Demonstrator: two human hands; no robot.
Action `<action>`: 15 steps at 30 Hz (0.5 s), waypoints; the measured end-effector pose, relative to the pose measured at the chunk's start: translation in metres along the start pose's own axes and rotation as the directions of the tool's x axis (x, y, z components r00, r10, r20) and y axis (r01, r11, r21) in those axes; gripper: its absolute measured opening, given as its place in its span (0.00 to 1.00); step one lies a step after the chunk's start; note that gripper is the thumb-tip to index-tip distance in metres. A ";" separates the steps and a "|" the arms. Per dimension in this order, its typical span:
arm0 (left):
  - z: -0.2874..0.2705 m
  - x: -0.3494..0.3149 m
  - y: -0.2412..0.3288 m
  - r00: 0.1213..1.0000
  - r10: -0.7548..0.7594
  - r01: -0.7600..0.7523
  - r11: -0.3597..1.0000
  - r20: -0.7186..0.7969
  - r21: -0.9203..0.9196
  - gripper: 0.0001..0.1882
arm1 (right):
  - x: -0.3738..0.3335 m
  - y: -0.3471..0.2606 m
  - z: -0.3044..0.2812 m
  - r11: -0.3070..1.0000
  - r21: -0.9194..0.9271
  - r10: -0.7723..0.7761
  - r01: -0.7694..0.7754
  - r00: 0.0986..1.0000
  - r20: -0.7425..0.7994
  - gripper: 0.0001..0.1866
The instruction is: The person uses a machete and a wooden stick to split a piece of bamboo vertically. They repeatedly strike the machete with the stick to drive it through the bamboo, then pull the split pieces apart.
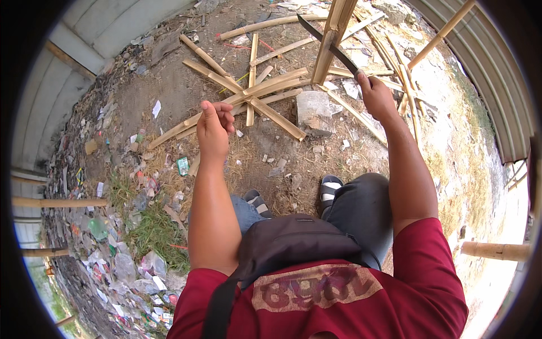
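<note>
My right hand (375, 97) is wrapped round the handle of a long, dark-bladed machete (343, 59). Its blade crosses an upright length of split bamboo (323, 66), with the tip showing on the left side; whether it is wedged into the bamboo I cannot tell. The bamboo's lower end comes down by a pale concrete block (314, 106). My left hand (214, 125) is raised with thumb up and fingers loosely bent, holding nothing. Beyond it, crossed bamboo strips (276, 112) lie in a pile on the ground.
More bamboo strips (407, 90) lie at the far right, near a corrugated metal wall (471, 68). Litter (127, 268) and a grass tuft (155, 237) spread at the left, beside a pale panel wall (101, 31). A bamboo pole (491, 250) juts in from the right.
</note>
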State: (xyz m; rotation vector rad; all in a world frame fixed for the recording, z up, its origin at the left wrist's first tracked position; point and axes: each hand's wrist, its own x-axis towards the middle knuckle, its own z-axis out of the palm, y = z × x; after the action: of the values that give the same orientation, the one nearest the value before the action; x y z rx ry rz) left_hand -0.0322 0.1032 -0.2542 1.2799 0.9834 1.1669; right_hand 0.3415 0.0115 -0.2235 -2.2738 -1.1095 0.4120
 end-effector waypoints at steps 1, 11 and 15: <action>0.002 0.001 0.002 1.000 0.009 -0.010 1.000 -0.008 -0.024 0.36 | 0.006 0.011 0.012 1.000 -0.018 0.027 -0.026 0.999 0.041 0.34; 0.003 0.004 0.001 1.000 -0.008 0.007 1.000 -0.026 -0.021 0.38 | 0.016 0.042 0.037 0.976 0.037 0.208 -0.213 0.973 0.096 0.33; -0.003 -0.002 0.002 0.999 -0.014 0.012 0.999 -0.041 -0.048 0.38 | 0.000 0.011 -0.001 0.983 0.077 0.158 -0.165 0.983 0.089 0.36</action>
State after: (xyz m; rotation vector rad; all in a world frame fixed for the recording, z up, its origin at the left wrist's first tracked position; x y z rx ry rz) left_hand -0.0360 0.1018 -0.2527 1.2141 0.9877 1.2038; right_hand 0.3489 0.0060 -0.2291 -2.2977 -0.9317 0.6115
